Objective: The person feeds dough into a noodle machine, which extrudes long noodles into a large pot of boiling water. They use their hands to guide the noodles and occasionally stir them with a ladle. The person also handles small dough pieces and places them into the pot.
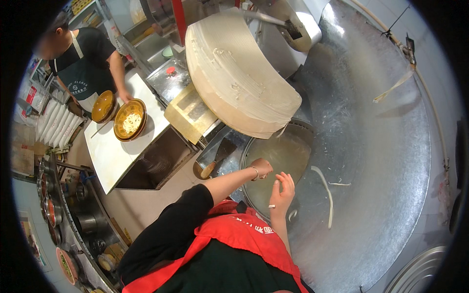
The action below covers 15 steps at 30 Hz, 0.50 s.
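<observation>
My left hand [262, 168], with a bracelet at the wrist, is curled over a round metal-rimmed pot of cloudy liquid [282, 152]; nothing shows in it. Just right of it, my right hand [284, 190] is raised with bent, parted fingers and holds nothing visible. A pale bit of dough clings near its thumb base. Above both hands a large, smooth slab of dough [242, 73] leans over the pot. Strips of dough [328, 197] lie on the wide sheet-metal surface [366, 146] to the right.
A scraper with a wooden handle [209, 170] lies left of the pot. Beyond it, a co-worker [86, 66] touches a brown bowl of noodles [130, 121] on a white table [104, 161]. Several food containers [54, 210] line the lower left. A hose [436, 106] runs along the right wall.
</observation>
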### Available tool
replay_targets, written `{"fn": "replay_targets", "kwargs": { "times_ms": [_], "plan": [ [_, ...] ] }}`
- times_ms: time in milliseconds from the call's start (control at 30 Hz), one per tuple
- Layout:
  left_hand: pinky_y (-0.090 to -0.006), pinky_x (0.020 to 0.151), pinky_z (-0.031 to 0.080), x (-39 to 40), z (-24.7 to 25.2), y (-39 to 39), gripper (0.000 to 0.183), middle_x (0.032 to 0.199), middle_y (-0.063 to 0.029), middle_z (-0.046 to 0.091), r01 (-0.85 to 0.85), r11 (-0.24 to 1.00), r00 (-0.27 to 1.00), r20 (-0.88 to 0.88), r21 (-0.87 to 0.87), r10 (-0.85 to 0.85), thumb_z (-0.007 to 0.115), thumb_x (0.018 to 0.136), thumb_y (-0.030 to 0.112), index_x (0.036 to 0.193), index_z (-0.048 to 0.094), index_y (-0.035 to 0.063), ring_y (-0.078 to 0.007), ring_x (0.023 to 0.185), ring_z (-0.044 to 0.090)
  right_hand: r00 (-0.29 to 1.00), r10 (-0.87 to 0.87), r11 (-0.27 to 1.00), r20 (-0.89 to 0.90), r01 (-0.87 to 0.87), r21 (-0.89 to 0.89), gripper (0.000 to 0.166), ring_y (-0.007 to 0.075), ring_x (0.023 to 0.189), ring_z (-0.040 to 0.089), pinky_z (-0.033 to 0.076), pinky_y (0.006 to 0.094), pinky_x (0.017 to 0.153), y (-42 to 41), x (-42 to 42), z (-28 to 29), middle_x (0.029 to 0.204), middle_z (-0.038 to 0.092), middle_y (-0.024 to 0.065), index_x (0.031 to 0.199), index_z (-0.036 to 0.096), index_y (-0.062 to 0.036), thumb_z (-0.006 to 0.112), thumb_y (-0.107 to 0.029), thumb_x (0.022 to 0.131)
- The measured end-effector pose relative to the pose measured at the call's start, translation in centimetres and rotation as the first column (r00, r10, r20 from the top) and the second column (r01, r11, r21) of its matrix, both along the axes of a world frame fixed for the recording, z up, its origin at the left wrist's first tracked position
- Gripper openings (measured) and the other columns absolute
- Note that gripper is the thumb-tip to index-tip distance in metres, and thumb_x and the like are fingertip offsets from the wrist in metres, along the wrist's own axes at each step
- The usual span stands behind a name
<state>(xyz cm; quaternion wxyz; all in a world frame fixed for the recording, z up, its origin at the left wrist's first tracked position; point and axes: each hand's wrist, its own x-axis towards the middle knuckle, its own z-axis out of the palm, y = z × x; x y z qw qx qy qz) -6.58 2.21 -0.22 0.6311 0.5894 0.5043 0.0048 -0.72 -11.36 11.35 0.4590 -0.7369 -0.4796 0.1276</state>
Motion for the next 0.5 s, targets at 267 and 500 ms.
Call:
{"fn": "replay_targets", "kwargs": {
  "times_ms": [267,500],
  "plan": [
    [-0.0221,0.049,0.043,-2.6,10.0,-5.6,0.025,0.074,-0.0055,0.060,0.201,0.954,0.891,0.445,-0.222,-0.084,0.057,0.080,0.022,0.099,0.059,0.0051,-0.0100,0.056,0.054,0.527,-0.359,0.908,-0.770,0.390,-0.156,0.026,0.0189,0.102,0.052,0.039,0.0324,0.088,-0.2,3.5,-4.8,0.105,0.057,0.0098,0.104,0.054,0.0010,0.043,-0.019,0.090],
    [-0.0311,0.066,0.047,-3.2,12.8,-8.1,0.041,0.084,-0.0117,0.063,0.242,0.913,0.888,0.304,0.329,-0.345,0.066,0.071,0.027,0.099,0.057,-0.0019,-0.0224,0.073,0.061,0.824,-0.356,0.935,-0.440,0.315,-0.165,0.024,0.0212,0.091,0.055,0.042,0.0305,0.082,0.1,3.5,-5.2,0.100,0.058,0.0126,0.101,0.053,0.0037,0.043,-0.013,0.088]
  ]
}}
